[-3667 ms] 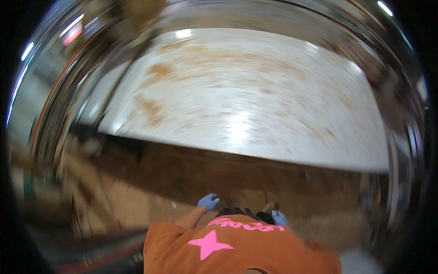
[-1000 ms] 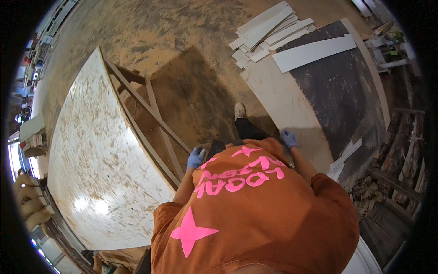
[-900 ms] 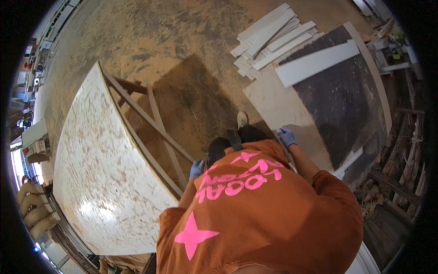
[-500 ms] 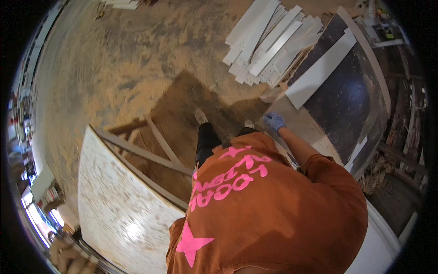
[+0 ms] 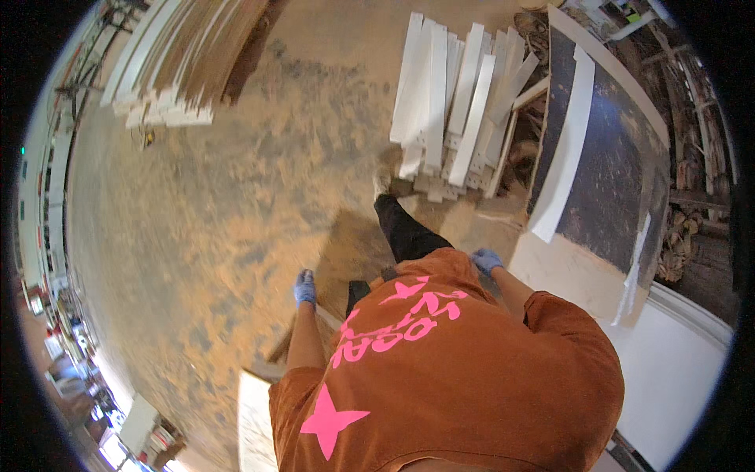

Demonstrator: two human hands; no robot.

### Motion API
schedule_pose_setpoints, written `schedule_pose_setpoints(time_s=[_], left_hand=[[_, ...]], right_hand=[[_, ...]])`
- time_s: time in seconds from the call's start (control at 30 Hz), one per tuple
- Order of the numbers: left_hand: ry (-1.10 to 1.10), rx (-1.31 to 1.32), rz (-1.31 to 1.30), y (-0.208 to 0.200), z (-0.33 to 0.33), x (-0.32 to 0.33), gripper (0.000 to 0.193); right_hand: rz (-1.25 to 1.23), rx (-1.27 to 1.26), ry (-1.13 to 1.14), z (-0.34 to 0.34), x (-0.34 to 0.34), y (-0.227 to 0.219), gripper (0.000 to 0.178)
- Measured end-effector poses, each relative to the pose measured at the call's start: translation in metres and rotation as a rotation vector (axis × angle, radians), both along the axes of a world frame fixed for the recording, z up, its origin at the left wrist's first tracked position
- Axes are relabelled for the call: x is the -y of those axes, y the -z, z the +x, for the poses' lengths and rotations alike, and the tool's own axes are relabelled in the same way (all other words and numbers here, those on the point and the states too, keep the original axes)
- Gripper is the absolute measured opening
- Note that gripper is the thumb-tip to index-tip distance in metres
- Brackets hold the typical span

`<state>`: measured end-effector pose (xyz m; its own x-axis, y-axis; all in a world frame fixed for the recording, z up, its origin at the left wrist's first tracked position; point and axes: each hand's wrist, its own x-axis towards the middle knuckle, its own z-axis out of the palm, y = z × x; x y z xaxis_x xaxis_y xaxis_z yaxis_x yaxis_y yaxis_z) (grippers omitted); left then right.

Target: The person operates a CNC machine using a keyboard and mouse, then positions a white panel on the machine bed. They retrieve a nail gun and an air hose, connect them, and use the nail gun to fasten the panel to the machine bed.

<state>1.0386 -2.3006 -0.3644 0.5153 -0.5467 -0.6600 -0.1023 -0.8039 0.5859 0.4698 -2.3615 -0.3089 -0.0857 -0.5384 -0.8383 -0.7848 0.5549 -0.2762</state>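
My left hand point(image 5: 305, 289), in a blue-grey glove, hangs beside my left leg above the dusty floor point(image 5: 220, 236). Its fingers are curled in, and nothing shows in them. On the other side my right hand point(image 5: 487, 261), in a matching glove, is held low by my hip with its fingers loosely apart and no object in it. The nearest thing to it is the pale near end of a dark-topped table point(image 5: 598, 165); I cannot tell whether they touch. A long white board point(image 5: 568, 149) lies on that table.
Ahead on the right lies a heap of white boards point(image 5: 434, 102). More long boards are stacked in a pile point(image 5: 177, 59) at the far left. A white panel point(image 5: 255, 421) is partly visible at the lower left, and a white surface point(image 5: 676, 354) at the lower right.
I have stepped forward and the view has turned left. My left hand has come into sight. The board heap and table now appear closer, and the white panel has slid back behind me.
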Motion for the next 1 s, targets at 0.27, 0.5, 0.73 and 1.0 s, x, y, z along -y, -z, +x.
schedule_pose_setpoints(time_s=[0.27, 0.5, 0.73, 1.0], left_hand=[[0.553, 0.043, -0.038, -0.016, -0.003, 0.240, 0.047], [0.485, -0.035, -0.015, 0.052, 0.074, 0.397, 0.049], [0.842, 0.054, 0.095, 0.018, 0.109, 0.643, 0.050], [0.948, 0.052, -0.025, -0.001, 0.119, 1.030, 0.048]], right_hand=[[-0.235, 0.081, 0.012, 0.046, 0.218, 0.051, 0.043], [-0.472, 0.217, 0.018, 0.148, 0.496, -0.038, 0.042], [-0.376, 0.143, 0.205, 0.184, 0.669, -0.028, 0.043], [-0.327, -0.037, 0.536, 0.167, 0.720, 0.013, 0.040]])
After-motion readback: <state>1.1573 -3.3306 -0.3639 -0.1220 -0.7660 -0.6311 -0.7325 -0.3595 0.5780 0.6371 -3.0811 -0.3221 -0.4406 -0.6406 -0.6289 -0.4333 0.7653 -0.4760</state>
